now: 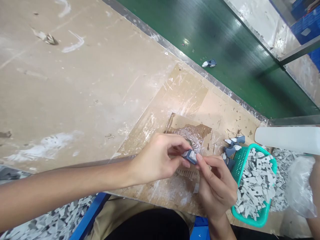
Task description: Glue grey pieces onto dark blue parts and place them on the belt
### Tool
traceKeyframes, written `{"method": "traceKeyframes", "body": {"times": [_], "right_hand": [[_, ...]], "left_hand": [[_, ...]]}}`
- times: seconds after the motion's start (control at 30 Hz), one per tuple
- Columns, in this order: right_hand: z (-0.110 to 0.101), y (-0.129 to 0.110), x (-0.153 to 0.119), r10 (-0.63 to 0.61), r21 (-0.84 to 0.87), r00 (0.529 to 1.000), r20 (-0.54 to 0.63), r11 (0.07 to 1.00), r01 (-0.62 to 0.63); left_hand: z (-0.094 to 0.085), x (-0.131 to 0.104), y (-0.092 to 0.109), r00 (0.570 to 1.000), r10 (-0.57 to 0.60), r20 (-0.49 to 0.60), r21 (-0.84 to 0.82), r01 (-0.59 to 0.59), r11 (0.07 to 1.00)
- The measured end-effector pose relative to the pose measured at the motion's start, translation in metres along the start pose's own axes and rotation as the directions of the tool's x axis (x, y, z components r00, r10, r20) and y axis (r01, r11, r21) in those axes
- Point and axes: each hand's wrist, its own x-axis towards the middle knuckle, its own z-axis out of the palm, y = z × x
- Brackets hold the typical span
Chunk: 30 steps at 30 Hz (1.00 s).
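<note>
My left hand point(161, 160) pinches one end of a small dark blue and light grey plastic part point(192, 156). The fingertips of my right hand point(217, 185) press on the part's other end and its light grey face. Right under my hands lies a cardboard piece point(178, 120), smeared with a wet, shiny, glue-like substance. Several similar blue and white parts point(231, 151) sit in a loose group to the right. Beside them, a teal basket point(274, 164) holds many small light grey plastic pieces point(257, 180).
A white bottle point(287, 139) lies behind the basket. More grey pieces and a clear plastic bag point(300, 186) are at the right, near another arm point(315, 200). A blue-and-white part point(209, 63) rests on the green belt point(175, 30). At lower left, a blue crate point(88, 216) holds grey pieces.
</note>
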Motion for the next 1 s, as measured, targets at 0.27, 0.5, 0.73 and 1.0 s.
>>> {"method": "traceKeyframes", "body": {"times": [0.27,0.5,0.73,1.0], "right_hand": [[0.01,-0.01,0.005,0.018,-0.04,0.998,0.052,0.999,-0.016],[-0.005,-0.011,0.022,0.109,-0.096,0.992,0.06,0.99,-0.103],[-0.053,-0.022,0.003,0.301,-0.096,0.831,-0.469,0.917,-0.386],[-0.124,0.031,-0.053,0.357,-0.157,0.693,-0.626,0.813,-0.56]], "left_hand": [[-0.005,0.002,-0.001,0.997,-0.067,-0.033,0.046,0.068,0.997],[-0.015,0.014,0.003,0.987,-0.128,0.096,-0.096,0.137,0.986],[-0.029,0.016,0.02,0.957,-0.288,-0.022,-0.428,0.251,0.868],[-0.052,0.06,0.067,0.916,0.109,-0.387,0.107,-0.073,0.992]]}}
